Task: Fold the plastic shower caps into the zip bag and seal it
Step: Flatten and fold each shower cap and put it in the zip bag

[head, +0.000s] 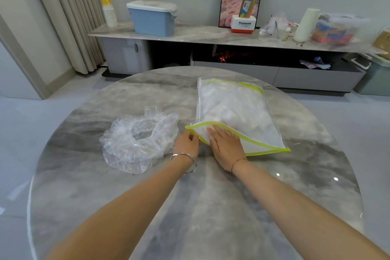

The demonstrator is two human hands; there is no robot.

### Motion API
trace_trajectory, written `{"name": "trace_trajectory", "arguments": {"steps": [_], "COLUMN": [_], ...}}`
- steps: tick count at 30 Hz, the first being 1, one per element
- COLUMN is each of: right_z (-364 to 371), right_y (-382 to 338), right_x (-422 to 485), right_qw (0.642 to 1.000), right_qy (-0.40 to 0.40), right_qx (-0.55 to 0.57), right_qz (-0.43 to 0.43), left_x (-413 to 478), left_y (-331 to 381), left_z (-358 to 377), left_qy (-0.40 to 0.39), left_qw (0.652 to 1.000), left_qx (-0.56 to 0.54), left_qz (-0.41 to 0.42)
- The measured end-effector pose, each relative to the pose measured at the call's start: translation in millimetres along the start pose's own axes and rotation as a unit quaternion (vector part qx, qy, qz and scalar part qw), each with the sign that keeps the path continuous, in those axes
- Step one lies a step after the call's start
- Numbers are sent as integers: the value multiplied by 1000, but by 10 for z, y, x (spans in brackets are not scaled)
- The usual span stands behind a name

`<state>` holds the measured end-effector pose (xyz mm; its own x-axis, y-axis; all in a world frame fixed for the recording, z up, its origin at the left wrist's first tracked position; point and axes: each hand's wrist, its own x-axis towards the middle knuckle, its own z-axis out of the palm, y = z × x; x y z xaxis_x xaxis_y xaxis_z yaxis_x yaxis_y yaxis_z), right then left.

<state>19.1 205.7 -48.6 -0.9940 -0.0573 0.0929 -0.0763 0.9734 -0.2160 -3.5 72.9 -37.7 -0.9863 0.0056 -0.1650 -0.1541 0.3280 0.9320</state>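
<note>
Head view looks down on a clear plastic zip bag with a yellow-green zip strip (242, 99), which lies flat on a round grey marble-pattern table (190, 207). Its open mouth faces the person. Inside the zip bag, toward its far end, sits a white crumpled mass of folded shower caps (238, 112). Left of the zip bag, just beside its mouth but not touching it as far as can be seen, lies one loose clear plastic shower cap (137, 141), puffed up with its elastic opening facing upward.

At the near left corner of the zip bag, the left hand (186, 143) has its fingers curled and pinches the end of the zip strip. A thin silver bangle (183, 155) circles that wrist. The right hand (225, 148) lies flat, palm down, at the mouth of the zip bag, between the two lips of the strip, its straight fingers pointing into the bag and gripping nothing.

Beyond the zip bag, a long grey sideboard (190, 34) stands against the wall, bearing a blue lidded plastic box (153, 18).
</note>
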Motion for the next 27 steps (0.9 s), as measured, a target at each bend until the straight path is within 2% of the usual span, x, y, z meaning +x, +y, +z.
{"name": "trace_trajectory", "arguments": {"steps": [4, 7, 10, 13, 15, 18, 20, 22, 25, 27], "right_z": [-43, -71, -57, -4, 13, -23, -79, -138, -204, -273], "right_y": [58, 54, 15, 45, 79, 113, 133, 138, 135, 106], "right_x": [330, 475, 363, 111, -62, -322, -489, -633, -786, -885], "right_qw": [996, 993, 996, 998, 997, 997, 996, 995, 994, 993], "right_qy": [-59, -73, -70, -63, -65, -64, -64, -60, -51, -46], "right_qx": [-10, -21, -27, -11, -9, -13, -2, 5, 28, 40], "right_qz": [62, 87, 44, -13, -30, -41, -60, -80, -97, -101], "left_x": [-25, -30, -43, -124, -201, -239, -208, -211, -220, -283], "left_y": [-98, -105, -58, -52, -76, -159, -239, -294, -348, -369], "left_z": [-11, -34, -120, -293, -438, -682, -863, -1033, -1180, -1228], "left_qy": [-19, -23, -35, -25, 25, 77, 80, 69, 65, 83], "left_qw": [999, 999, 998, 987, 968, 901, 847, 809, 797, 819], "left_qx": [1, -4, 23, 133, 218, 376, 486, 560, 591, 559], "left_qz": [35, 40, 49, 82, 123, 203, 203, 162, 102, 97]}}
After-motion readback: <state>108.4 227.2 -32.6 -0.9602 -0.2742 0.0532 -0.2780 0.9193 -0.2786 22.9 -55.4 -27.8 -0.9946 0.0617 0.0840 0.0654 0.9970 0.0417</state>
